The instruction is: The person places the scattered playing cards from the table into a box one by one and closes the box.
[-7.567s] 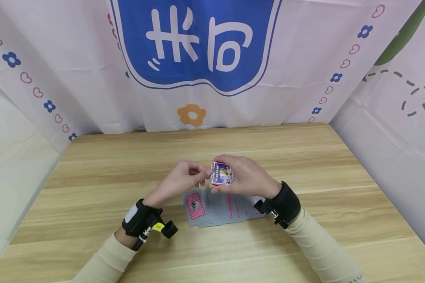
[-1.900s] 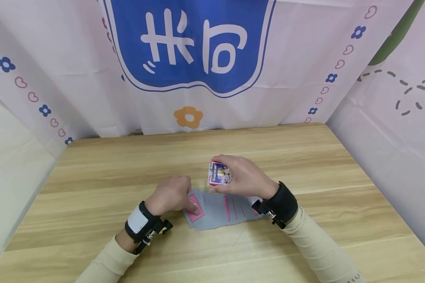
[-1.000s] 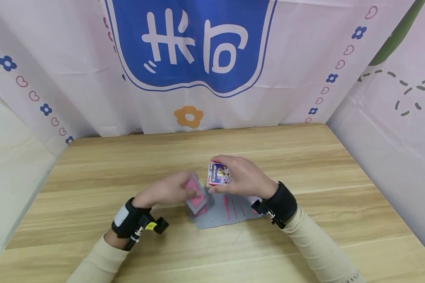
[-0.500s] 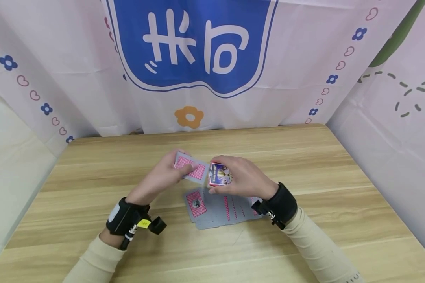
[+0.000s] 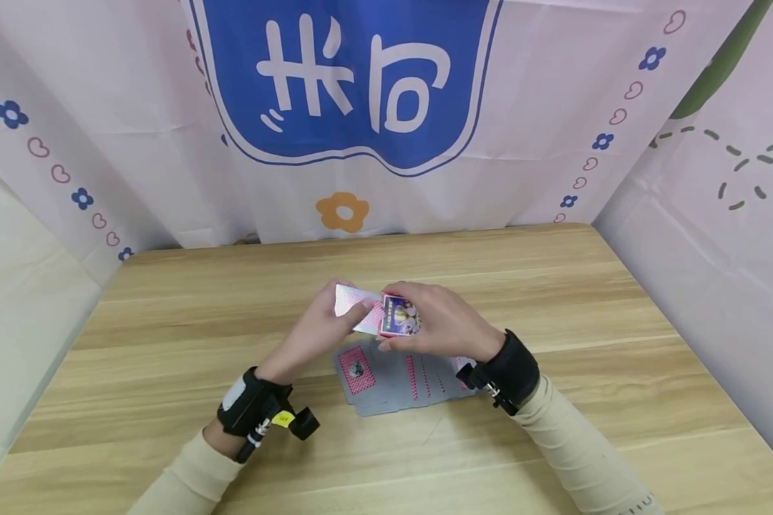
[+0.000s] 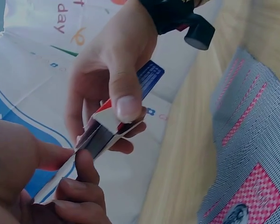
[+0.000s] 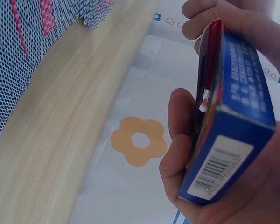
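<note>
My right hand (image 5: 447, 322) grips a small blue-and-red playing card box (image 5: 399, 316) above the table, its mouth turned left. In the right wrist view the box (image 7: 226, 116) shows a barcode on its end, and its flap side faces the other hand. Between thumb and fingers my left hand (image 5: 312, 325) pinches playing cards (image 5: 354, 300) with pink backs, their right end at the box's mouth. The left wrist view has the card edges (image 6: 51, 186) lined up with the opening. How many cards are pinched is not visible. Below both hands, overlapping playing cards (image 5: 393, 393) lie spread face down.
The wooden table (image 5: 200, 315) runs back to a white curtain (image 5: 547, 164) with a blue printed panel. Pale walls stand at left and right. A black wrist camera (image 5: 515, 372) is strapped to each wrist.
The left hand reached down to the spread, picked up cards, lifted them and brought them right, against the box's mouth. The right hand and its box have stayed nearly still.
</note>
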`<state>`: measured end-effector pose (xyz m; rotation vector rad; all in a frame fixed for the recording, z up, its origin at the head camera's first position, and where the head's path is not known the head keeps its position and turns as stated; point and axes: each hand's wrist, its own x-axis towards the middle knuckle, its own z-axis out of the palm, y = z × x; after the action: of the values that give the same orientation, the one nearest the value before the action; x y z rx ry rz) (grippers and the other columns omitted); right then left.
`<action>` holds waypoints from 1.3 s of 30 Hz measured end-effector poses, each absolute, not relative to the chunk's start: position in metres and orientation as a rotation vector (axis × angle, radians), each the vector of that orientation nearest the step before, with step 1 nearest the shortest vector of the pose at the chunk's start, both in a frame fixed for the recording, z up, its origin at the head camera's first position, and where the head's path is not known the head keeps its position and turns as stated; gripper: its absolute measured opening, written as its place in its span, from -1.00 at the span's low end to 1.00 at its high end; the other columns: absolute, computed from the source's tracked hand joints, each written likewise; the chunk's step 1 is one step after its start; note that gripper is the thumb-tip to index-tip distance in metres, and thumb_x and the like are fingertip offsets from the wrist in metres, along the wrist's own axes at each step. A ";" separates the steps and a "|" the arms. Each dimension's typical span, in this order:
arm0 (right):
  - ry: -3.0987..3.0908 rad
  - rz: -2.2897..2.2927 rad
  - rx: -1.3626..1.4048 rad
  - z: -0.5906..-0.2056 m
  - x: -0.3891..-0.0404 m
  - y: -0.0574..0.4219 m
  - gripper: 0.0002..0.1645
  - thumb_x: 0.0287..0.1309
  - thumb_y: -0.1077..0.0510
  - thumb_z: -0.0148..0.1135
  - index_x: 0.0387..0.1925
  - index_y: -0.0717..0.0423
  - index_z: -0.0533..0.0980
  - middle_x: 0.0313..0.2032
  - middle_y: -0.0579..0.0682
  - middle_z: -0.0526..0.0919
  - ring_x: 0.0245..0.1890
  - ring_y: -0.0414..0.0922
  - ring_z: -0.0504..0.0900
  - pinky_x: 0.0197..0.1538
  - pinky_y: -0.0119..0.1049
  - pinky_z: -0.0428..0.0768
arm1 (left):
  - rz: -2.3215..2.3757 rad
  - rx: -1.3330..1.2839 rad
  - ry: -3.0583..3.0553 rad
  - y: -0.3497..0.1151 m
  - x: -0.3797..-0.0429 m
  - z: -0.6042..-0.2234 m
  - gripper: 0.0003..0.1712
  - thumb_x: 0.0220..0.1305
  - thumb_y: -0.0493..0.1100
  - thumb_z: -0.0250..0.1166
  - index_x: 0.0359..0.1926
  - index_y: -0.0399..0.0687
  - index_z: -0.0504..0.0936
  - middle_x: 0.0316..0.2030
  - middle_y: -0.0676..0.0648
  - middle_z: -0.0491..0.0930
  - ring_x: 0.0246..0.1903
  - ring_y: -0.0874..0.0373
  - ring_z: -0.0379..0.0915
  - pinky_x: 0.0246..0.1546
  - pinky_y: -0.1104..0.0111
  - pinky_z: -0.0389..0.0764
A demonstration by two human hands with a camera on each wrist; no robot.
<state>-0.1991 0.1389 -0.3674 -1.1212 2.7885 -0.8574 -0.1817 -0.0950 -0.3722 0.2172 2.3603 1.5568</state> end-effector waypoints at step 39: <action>2.790 -0.863 -1.077 -0.365 -0.199 0.140 -0.01 0.03 -0.26 0.63 0.39 0.08 0.46 -0.02 -0.06 0.71 -0.25 -0.24 0.60 -0.17 -0.38 0.62 | 1.553 0.224 2.317 -0.093 -0.182 -0.373 -0.66 0.69 -0.04 0.00 0.08 -0.24 0.50 -0.22 -0.12 0.54 -0.17 -0.06 0.46 -0.22 0.29 0.47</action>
<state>-0.1994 0.1404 -0.3648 -1.0770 2.7904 -0.8629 -0.1816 -0.0933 -0.3734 0.2240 2.3166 1.5531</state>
